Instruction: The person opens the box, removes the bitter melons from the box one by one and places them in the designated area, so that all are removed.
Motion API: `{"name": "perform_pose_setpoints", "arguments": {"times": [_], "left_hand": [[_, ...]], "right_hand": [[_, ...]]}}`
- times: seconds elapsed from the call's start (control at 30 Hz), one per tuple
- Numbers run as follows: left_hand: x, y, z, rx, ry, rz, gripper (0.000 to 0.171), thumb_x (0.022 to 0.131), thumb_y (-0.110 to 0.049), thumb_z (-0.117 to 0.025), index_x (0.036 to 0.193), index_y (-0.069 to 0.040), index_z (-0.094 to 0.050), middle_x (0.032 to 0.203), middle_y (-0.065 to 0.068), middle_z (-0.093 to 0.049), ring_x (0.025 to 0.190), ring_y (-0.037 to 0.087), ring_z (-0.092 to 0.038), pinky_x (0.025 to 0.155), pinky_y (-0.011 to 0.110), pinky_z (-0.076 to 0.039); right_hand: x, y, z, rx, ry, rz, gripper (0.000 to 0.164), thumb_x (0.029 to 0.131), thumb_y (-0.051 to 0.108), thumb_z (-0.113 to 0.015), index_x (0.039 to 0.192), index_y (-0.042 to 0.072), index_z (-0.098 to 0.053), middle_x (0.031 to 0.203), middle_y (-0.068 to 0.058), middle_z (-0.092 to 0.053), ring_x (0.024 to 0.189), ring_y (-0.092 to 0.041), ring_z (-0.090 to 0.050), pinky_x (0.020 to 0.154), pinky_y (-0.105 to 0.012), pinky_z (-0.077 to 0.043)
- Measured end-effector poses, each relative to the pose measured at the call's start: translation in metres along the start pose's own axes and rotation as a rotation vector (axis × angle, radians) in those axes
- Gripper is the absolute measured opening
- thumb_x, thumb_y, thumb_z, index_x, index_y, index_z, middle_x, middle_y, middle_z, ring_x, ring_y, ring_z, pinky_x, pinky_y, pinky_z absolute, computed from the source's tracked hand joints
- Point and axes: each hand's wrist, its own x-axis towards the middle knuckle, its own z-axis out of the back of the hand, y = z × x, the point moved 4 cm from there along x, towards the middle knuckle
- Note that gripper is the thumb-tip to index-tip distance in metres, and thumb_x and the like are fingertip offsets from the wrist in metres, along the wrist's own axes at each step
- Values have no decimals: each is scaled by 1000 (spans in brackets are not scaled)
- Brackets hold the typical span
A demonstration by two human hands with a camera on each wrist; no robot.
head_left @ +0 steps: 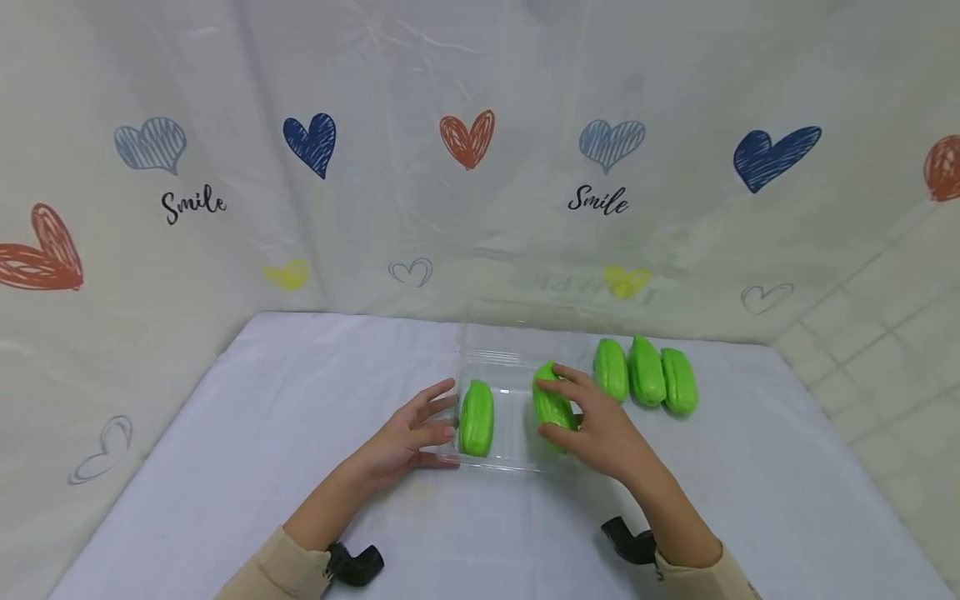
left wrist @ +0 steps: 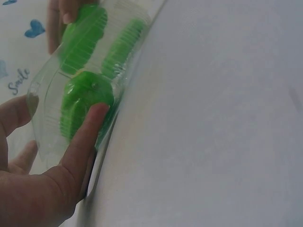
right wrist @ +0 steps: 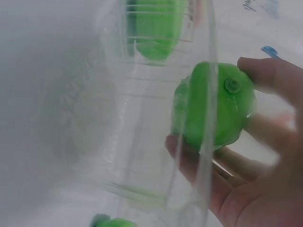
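A clear plastic container with a raised lid stands on the table. Within it, at the left side, lies a green ridged star-fruit-like piece. My left hand is spread against the container's left end, fingers fairly straight and touching the plastic; in the left wrist view one finger presses its outer wall. With fingertips and thumb, my right hand grips another green ridged piece over the container's right part. Whether that piece touches the container floor cannot be told.
To the right of the container, three more green ridged pieces stand side by side on the white tablecloth. A pale curtain with printed hearts hangs behind the table. Black wrist mounts sit at both forearms.
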Motion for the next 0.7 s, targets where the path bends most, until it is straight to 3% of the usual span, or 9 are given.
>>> {"name": "perform_pose_setpoints", "arguments": {"times": [0.5,0.7], "left_hand": [[-2,-1,0,-2,-9,8,78,97,-5,-61,160,-26,-20,166,8,-16,147,42,-27,93,55,-55],[-2,-2,-1,4,-8,9,77,97,-5,-60,160,-26,-20,166,9,-16,147,43,-27,93,55,-56]], "right_hand": [[-5,-3,34,18,-83,5,57,85,19,-78,138,11,-59,156,-13,-39,135,-35,-48,81,-41,-56],[-8,-1,43,7,-102,-15,56,86,20,-78,138,11,-59,156,-13,-39,134,-37,-48,83,-45,-58]]}}
